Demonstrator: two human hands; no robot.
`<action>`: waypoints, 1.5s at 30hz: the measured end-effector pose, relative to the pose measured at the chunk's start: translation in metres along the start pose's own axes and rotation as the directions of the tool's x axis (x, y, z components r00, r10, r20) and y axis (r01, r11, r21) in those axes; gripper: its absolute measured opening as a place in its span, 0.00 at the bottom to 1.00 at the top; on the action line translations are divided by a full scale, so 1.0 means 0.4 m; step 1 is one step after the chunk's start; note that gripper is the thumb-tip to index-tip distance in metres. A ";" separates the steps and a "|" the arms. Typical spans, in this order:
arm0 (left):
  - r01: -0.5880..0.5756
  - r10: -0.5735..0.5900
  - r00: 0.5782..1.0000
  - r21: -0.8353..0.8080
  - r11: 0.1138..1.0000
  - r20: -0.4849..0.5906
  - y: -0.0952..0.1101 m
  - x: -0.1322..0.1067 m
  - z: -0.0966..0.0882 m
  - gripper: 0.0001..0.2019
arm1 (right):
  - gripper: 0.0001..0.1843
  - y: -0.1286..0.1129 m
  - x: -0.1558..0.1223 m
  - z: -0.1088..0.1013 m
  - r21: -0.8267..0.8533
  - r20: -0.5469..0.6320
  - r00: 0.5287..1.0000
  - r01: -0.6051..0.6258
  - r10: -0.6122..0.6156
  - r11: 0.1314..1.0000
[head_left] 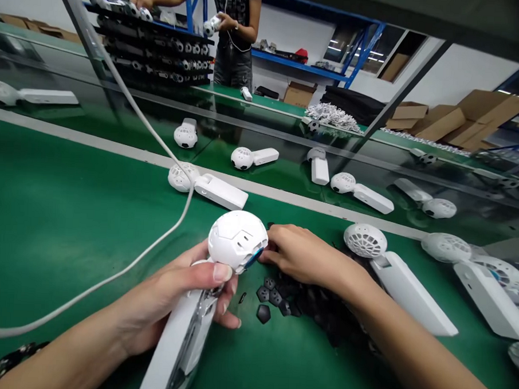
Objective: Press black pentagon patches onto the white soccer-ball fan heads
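My left hand (195, 289) is wrapped round the neck of a white handheld fan (238, 239) with a ball-shaped head, thumb on top. The fan's handle slopes down toward me, and a blue part shows at the head's lower right. My right hand (293, 253) is just right of the head, fingers curled and pressed together. Its fingertips are partly hidden, so what they hold cannot be made out. Below it, a heap of black pentagon pieces (263, 314) lies on the green table (90, 221), some of it beneath my right forearm.
Another white fan (220, 191) lies beyond my hands, and one (410, 287) lies at right. Several more rest on the dark conveyor belt (281, 178). A white cable (154, 244) crosses the left side. Across the line stands a person (234, 38) holding a fan, beside stacked trays (154, 52).
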State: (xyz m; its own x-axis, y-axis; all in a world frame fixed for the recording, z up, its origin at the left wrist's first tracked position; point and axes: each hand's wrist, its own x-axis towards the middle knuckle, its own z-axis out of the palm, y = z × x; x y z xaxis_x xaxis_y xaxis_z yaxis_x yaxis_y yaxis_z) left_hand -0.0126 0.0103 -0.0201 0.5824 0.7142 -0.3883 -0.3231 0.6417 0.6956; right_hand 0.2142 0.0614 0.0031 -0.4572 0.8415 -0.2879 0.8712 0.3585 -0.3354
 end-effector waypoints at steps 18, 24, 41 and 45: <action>-0.152 0.183 0.959 0.150 0.977 -0.216 0.020 -0.026 0.049 0.34 | 0.08 0.004 0.006 0.011 0.111 -0.144 0.984 0.118 -0.101 0.987; -0.250 0.338 0.912 0.339 0.907 -0.233 0.049 -0.020 0.024 0.37 | 0.09 -0.004 -0.007 -0.025 0.291 -0.260 0.966 0.061 0.018 0.955; -0.235 0.365 0.894 0.422 0.875 -0.259 0.033 -0.010 0.041 0.23 | 0.17 -0.119 -0.029 0.000 0.972 -0.178 0.984 0.172 0.023 0.161; -0.235 0.408 0.876 0.510 0.827 -0.257 0.042 -0.020 0.045 0.24 | 0.22 -0.131 -0.027 0.009 0.986 -0.149 0.989 0.146 0.024 0.085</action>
State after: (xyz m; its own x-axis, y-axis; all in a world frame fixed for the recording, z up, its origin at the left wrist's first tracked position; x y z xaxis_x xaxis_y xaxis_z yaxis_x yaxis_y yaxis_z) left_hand -0.0093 0.0104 0.0056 0.1871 0.9592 -0.2120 -0.0239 0.2202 0.9752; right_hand 0.1727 0.0322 0.0205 -0.4042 0.9007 -0.1593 -0.1688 -0.2447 -0.9548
